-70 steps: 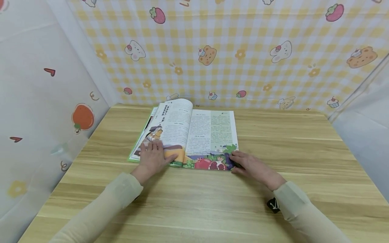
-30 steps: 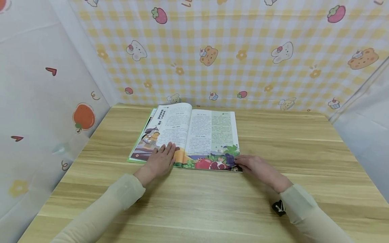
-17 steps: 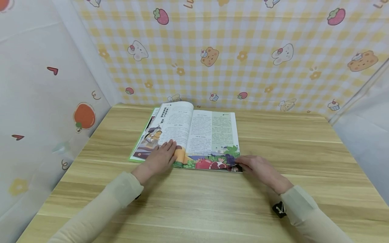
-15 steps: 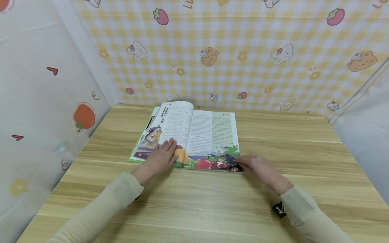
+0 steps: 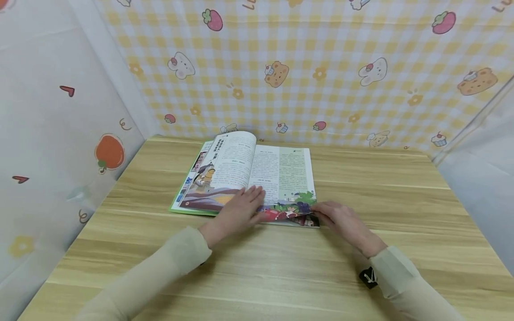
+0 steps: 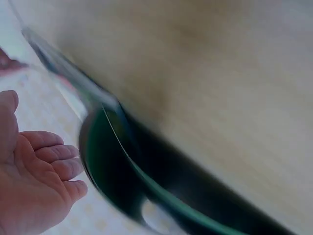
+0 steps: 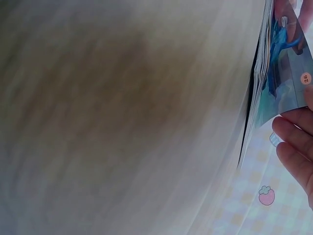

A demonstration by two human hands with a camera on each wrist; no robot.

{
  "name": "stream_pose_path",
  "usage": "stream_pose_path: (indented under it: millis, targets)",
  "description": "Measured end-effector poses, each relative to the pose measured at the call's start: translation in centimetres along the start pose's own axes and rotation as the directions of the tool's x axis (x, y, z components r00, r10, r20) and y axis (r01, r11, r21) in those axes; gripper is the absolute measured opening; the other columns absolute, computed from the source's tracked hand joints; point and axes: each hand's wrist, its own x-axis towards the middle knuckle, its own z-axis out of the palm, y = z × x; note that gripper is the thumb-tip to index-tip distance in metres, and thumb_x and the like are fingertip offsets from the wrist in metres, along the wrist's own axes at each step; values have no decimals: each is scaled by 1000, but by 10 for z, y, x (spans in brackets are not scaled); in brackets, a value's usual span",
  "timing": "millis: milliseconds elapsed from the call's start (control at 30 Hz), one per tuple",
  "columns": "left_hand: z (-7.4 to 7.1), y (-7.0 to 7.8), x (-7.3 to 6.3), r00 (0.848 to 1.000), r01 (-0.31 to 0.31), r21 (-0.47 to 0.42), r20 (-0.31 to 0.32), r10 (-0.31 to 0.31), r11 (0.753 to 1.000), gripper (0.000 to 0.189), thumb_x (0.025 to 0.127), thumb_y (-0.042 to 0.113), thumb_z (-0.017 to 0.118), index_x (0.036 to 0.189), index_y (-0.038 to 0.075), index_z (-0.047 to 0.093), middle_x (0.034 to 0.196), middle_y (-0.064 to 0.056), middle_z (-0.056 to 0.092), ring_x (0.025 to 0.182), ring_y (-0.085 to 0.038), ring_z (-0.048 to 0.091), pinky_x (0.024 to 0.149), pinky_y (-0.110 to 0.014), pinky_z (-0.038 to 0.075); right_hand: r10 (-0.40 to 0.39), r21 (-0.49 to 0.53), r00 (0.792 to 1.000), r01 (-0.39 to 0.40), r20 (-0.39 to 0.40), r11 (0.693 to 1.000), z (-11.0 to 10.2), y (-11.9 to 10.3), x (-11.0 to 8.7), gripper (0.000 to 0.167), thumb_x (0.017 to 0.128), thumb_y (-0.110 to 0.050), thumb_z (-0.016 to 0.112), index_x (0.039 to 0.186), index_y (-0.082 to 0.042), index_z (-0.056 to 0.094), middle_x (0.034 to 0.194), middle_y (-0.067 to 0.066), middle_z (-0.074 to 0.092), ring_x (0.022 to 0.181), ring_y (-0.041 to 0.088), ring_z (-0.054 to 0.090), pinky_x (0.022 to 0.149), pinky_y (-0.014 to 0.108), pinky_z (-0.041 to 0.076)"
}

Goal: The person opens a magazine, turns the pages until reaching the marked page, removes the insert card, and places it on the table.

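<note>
An open magazine (image 5: 265,169) lies on the table, its left pages bulging up near the spine. My left hand (image 5: 238,211) reaches over the lower part of the spine onto the right page, fingers extended. In the left wrist view that hand (image 6: 36,181) shows its palm, with nothing held, beside the curved pages. At the magazine's lower right corner, my right hand (image 5: 341,220) pinches the corner of the top page, which is raised enough to bare a darker picture page (image 5: 307,220) beneath. The right wrist view shows the lifted page (image 7: 288,93) at the fingers.
The wooden table (image 5: 381,191) spreads around the magazine. A yellow checked cloth (image 5: 321,49) with cartoon prints stands behind it, and a white printed sheet (image 5: 52,133) closes off the left side. A dark strap piece (image 5: 368,277) hangs below the right cuff.
My left hand has slid right, from the left page across the spine. My right hand has moved slightly right and taken the page corner, which is now lifted higher.
</note>
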Motion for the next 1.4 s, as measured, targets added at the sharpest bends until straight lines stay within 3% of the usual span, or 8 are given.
stream_pose_path:
  millis: [233, 400, 633, 800, 1000, 1133, 1267, 1400]
  targets:
    - [15, 26, 15, 992, -123, 38, 8, 123, 992, 59, 97, 42, 46, 141, 2, 42, 147, -14, 40, 137, -28, 35, 112, -42, 28, -27, 3, 997, 28, -67, 1000, 0, 1, 1, 24, 80, 0, 70, 103, -6, 70, 98, 10, 72, 88, 25, 69, 76, 39, 56]
    - [16, 38, 23, 989, -149, 93, 23, 147, 984, 52, 99, 36, 44, 141, 5, 43, 145, -11, 42, 135, -26, 38, 111, -39, 31, -58, -7, 991, 57, -119, 998, -1, 0, 2, 25, 78, 0, 71, 103, -6, 70, 97, 10, 72, 88, 26, 69, 75, 38, 56]
    - [16, 47, 31, 990, -139, 84, 9, 138, 987, 46, 100, 29, 42, 140, 7, 44, 144, -11, 44, 134, -23, 40, 110, -39, 33, -77, -7, 982, 77, -174, 997, -2, -2, 3, 27, 77, 2, 72, 103, -4, 69, 100, 12, 71, 90, 28, 68, 77, 38, 56]
    - [19, 49, 34, 985, -140, 87, -86, 148, 986, 42, 100, 27, 45, 136, 6, 48, 140, -12, 49, 129, -23, 47, 106, -37, 38, -98, -11, 971, 97, -219, 995, -2, -3, 3, 29, 76, 4, 73, 103, -5, 70, 103, 11, 70, 93, 27, 67, 78, 38, 56]
    - [21, 49, 36, 957, -164, 83, -230, 179, 983, 37, 97, 22, 51, 130, 4, 54, 130, -13, 57, 117, -24, 58, 98, -35, 46, -158, -47, 945, 151, -286, 987, -3, -5, 5, 34, 71, 7, 74, 104, -4, 69, 104, 10, 69, 93, 26, 67, 77, 34, 55]
    - [20, 47, 36, 940, -166, 67, -290, 178, 984, 35, 96, 19, 53, 127, 3, 56, 126, -14, 60, 109, -26, 62, 91, -35, 51, -163, -53, 934, 154, -319, 987, -4, -6, 7, 39, 71, 8, 72, 109, -2, 66, 107, 13, 67, 96, 28, 65, 79, 36, 55]
    - [18, 42, 34, 934, -155, 46, -319, 161, 987, 35, 95, 16, 54, 128, 3, 56, 126, -13, 61, 108, -26, 63, 90, -35, 51, -107, -43, 940, 98, -323, 994, -5, -6, 7, 49, 75, 5, 71, 122, 2, 57, 113, 18, 64, 101, 32, 62, 83, 43, 53]
    - [14, 35, 31, 930, -128, 12, -346, 124, 992, 34, 95, 14, 54, 127, 2, 57, 125, -13, 61, 110, -25, 62, 89, -36, 52, -31, -24, 966, 25, -258, 999, -5, -6, 6, 53, 77, 1, 72, 127, 3, 53, 118, 22, 61, 107, 36, 59, 87, 49, 50]
